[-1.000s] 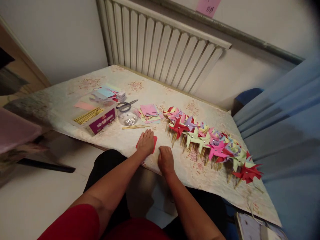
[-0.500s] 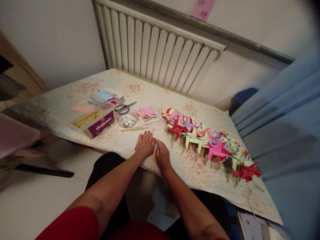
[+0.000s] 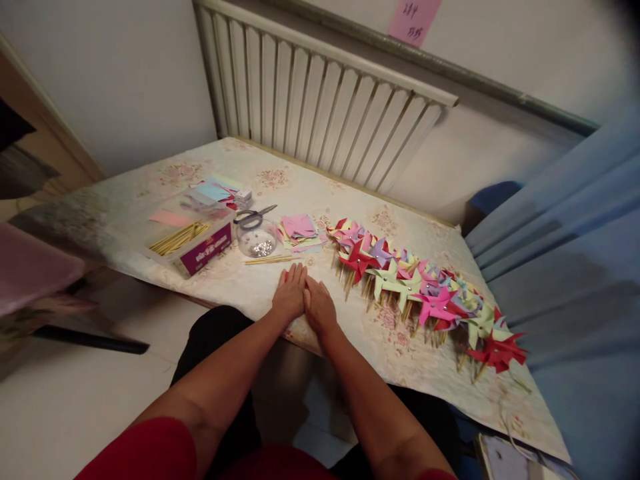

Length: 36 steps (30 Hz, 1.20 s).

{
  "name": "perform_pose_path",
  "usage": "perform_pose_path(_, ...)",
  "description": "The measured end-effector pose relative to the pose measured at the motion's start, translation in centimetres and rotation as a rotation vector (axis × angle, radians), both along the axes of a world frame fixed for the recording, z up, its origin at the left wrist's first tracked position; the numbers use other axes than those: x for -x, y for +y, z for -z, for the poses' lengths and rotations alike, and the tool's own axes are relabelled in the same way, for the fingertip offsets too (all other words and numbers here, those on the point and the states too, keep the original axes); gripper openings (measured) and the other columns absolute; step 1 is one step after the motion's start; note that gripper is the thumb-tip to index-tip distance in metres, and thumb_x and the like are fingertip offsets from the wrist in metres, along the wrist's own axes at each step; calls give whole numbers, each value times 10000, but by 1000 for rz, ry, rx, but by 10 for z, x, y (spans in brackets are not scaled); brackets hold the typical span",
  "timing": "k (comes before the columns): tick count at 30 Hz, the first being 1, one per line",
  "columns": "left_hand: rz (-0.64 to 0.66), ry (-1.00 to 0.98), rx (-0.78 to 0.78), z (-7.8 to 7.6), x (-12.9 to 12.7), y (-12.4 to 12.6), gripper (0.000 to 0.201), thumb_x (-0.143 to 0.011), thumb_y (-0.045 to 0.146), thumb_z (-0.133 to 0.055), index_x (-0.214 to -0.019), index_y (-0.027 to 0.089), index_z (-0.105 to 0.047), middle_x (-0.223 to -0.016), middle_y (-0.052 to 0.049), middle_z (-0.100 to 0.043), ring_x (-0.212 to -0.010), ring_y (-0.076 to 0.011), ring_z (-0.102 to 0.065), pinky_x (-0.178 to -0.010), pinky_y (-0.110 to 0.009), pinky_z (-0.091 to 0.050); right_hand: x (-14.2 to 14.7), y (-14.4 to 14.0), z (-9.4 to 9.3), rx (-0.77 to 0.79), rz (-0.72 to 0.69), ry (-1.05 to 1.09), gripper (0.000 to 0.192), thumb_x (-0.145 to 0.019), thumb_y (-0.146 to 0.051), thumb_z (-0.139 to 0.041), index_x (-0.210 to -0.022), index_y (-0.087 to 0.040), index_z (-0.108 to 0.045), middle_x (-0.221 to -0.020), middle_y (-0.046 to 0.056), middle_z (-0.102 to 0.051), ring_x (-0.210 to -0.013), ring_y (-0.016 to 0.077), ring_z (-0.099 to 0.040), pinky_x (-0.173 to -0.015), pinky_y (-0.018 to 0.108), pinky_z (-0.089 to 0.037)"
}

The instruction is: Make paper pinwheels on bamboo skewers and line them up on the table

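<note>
My left hand (image 3: pixel 290 295) lies palm down near the table's front edge, its fingers stretched forward. Beneath it is a piece of red paper (image 3: pixel 285 275), of which only a sliver shows past the fingers. Against its right side rests my right hand (image 3: pixel 320 305), also flattened, the two hands touching. Most of the paper is hidden under them. Just beyond my fingers lie a few thin wooden sticks (image 3: pixel 269 260) and a stack of coloured paper squares (image 3: pixel 301 231). A clear round dish (image 3: pixel 256 240) of small shiny fasteners stands behind the sticks.
Scissors (image 3: pixel 255 215) lie behind the dish. To the left, a clear box with a purple label (image 3: pixel 207 251) holds wooden sticks, with more coloured paper (image 3: pixel 213 191) behind it. Many paper pinwheels (image 3: pixel 395 277) line the right side. A radiator (image 3: pixel 320 100) stands beyond the flowered tablecloth (image 3: pixel 350 320).
My right hand has moved left and flattened against my left hand. The red paper, more visible before, is now almost fully covered. The camera has shifted slightly.
</note>
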<state>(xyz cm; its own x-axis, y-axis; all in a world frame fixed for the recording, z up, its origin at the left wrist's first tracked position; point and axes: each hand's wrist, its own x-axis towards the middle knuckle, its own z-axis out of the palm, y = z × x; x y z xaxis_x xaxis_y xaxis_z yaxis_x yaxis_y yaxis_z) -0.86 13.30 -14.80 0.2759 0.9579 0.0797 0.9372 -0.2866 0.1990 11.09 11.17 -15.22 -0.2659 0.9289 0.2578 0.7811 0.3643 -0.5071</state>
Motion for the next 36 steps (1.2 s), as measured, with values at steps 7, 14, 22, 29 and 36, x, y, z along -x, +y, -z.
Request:
perform_pose_path(7,-24,-15,-49,1,10,-11,623,-955,288,-328,-1532,53,-351,-1631,-157,-292,-1526,-289,-197,-1226,-490,-157,1,1,3,25,10,-43,491,-1001,-230,-356,-1470,-115,-444,-1485,143,-527,-1395,201,-467,-1219,438,-270)
perform_pose_path(14,-3,4,-91,3,22,-20,621,-988,366,-284,-1517,57,-389,-1612,-156,-333,-1521,-291,-217,-1223,-504,-178,2,2,5,1,6,-95,482,-1008,-221,-345,-1462,-123,-471,-1497,136,-514,-1410,203,-451,-1217,441,-281)
perform_pose_path(22,-32,27,-77,3,33,-32,615,-995,399,-306,-1526,104,-394,-1619,-146,-314,-1519,-286,-231,-1223,-508,-183,2,0,9,-40,12,-150,462,-1004,-210,-377,-1433,-96,-506,-1517,167,-482,-1463,236,-372,-1225,464,-253)
perform_pose_path(29,-58,55,-57,2,34,-37,631,-986,405,-333,-1526,82,-386,-1625,-150,-294,-1516,-295,-237,-1225,-501,-171,-2,-9,15,-50,128,-168,488,-999,-217,-388,-1452,-52,-464,-1542,204,-432,-1489,265,-316,-1226,496,-228)
perform_pose_path(36,-65,45,-67,1,34,-37,628,-982,421,-335,-1527,116,-394,-1627,-143,-298,-1518,-288,-234,-1222,-492,-163,-10,-20,14,-200,97,-45,503,-1000,-213,-347,-1462,-40,-443,-1539,216,-431,-1490,238,-322,-1213,495,-295)
